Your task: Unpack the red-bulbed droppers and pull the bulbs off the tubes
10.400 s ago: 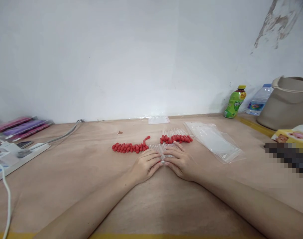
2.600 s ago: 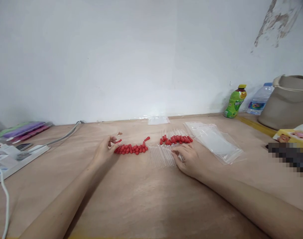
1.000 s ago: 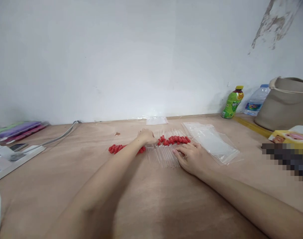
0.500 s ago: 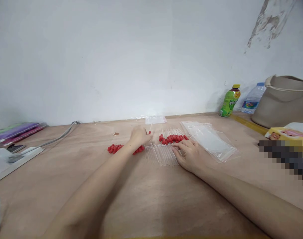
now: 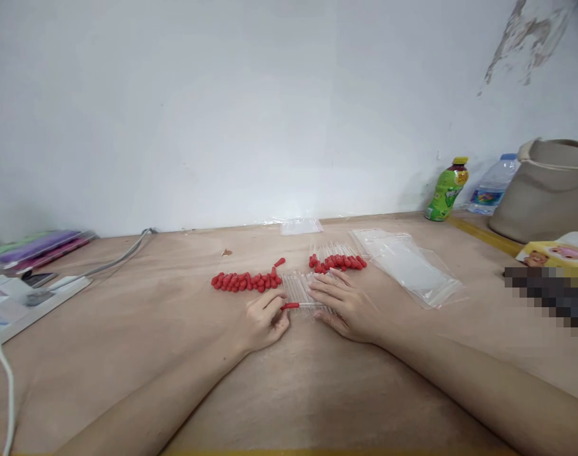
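Note:
My left hand [image 5: 266, 322] is closed in a pinch on a red rubber bulb [image 5: 291, 305]. A clear glass dropper tube [image 5: 311, 304] runs from this bulb to the right. My right hand [image 5: 345, 305] has the tube's other end between thumb and fingers, the remaining fingers stretched over a row of clear tubes [image 5: 295, 286]. A heap of red rubber bulbs [image 5: 241, 282] lies beyond my left hand, with one loose bulb [image 5: 280, 261] farther back. Behind my right hand lie several droppers with red bulbs [image 5: 339, 262], their tubes pointing to the wall.
Clear zip bags [image 5: 407, 263] lie to the right, and another bag [image 5: 301, 227] by the wall. Farther right stand a green bottle [image 5: 446, 191], a water bottle [image 5: 492, 187] and a grey-beige bucket [image 5: 545, 196]. On the left are a power strip [image 5: 56, 301] and colourful packets [image 5: 46, 250].
My left hand has come back from the bulbs towards me and now holds a red bulb at the tube's end. My right hand has shifted slightly nearer, over the tubes.

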A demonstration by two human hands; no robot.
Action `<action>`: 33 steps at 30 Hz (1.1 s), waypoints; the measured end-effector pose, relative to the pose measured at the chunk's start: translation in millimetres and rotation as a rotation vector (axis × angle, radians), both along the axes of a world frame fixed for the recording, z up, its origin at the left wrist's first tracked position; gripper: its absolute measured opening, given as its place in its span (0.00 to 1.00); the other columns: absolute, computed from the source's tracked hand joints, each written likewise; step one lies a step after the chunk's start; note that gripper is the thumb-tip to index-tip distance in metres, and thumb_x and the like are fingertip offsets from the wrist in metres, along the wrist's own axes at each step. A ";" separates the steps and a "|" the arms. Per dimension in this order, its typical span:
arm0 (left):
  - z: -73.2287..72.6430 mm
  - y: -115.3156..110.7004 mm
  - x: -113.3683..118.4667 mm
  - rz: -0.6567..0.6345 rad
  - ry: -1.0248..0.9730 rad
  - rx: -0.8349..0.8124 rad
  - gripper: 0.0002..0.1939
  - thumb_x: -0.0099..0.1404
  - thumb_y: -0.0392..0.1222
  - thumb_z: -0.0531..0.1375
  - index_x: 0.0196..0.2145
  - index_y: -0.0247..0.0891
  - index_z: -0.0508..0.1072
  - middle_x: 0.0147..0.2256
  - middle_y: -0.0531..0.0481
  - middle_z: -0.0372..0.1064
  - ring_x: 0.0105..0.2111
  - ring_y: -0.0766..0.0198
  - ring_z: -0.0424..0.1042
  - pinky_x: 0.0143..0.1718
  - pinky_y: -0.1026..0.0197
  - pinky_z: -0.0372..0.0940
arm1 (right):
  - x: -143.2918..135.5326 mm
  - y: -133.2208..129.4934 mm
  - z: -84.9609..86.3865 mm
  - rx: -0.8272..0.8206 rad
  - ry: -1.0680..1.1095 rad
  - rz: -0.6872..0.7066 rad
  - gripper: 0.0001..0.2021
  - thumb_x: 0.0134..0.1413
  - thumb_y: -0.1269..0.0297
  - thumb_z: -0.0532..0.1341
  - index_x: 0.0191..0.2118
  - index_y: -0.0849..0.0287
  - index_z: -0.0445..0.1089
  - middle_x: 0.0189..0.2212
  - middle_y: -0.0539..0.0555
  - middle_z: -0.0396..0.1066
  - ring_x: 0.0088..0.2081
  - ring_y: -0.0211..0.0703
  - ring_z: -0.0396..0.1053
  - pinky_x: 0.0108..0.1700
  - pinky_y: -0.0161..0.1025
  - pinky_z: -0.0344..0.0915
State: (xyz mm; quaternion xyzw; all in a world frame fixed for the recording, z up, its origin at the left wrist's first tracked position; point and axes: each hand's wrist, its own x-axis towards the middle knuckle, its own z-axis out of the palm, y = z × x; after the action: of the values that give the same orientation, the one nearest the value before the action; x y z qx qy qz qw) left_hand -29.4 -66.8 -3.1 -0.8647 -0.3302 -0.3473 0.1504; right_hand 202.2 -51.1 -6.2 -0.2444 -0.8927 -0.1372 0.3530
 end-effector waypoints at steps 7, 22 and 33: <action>0.3 2.0 3.6 -0.057 -0.106 -0.041 0.10 0.58 0.39 0.56 0.39 0.38 0.67 0.39 0.44 0.69 0.39 0.62 0.70 0.39 0.61 0.68 | -2.9 4.4 -5.5 -0.008 0.053 0.014 0.10 0.57 0.68 0.53 0.41 0.56 0.70 0.40 0.52 0.73 0.51 0.44 0.63 0.57 0.53 0.52; -3.4 12.8 15.9 -0.151 0.012 0.053 0.12 0.62 0.36 0.55 0.44 0.36 0.68 0.41 0.45 0.72 0.47 0.59 0.68 0.49 0.52 0.64 | -9.9 6.6 -11.8 -0.042 0.107 0.069 0.12 0.58 0.67 0.52 0.44 0.62 0.69 0.43 0.57 0.71 0.49 0.43 0.66 0.52 0.44 0.63; 8.0 4.2 17.0 -0.170 0.140 0.061 0.08 0.63 0.35 0.53 0.39 0.35 0.69 0.41 0.47 0.72 0.48 0.59 0.67 0.52 0.51 0.60 | -8.8 4.7 -11.8 0.004 0.129 0.220 0.08 0.56 0.73 0.53 0.37 0.63 0.68 0.38 0.59 0.73 0.43 0.40 0.69 0.54 0.42 0.62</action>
State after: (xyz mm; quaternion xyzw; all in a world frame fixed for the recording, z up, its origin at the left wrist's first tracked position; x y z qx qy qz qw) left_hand -12.5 -62.6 4.8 -0.9068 -0.2339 -0.3073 0.1693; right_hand 193.4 -46.4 -17.9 -0.1526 -0.8893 -0.0834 0.4229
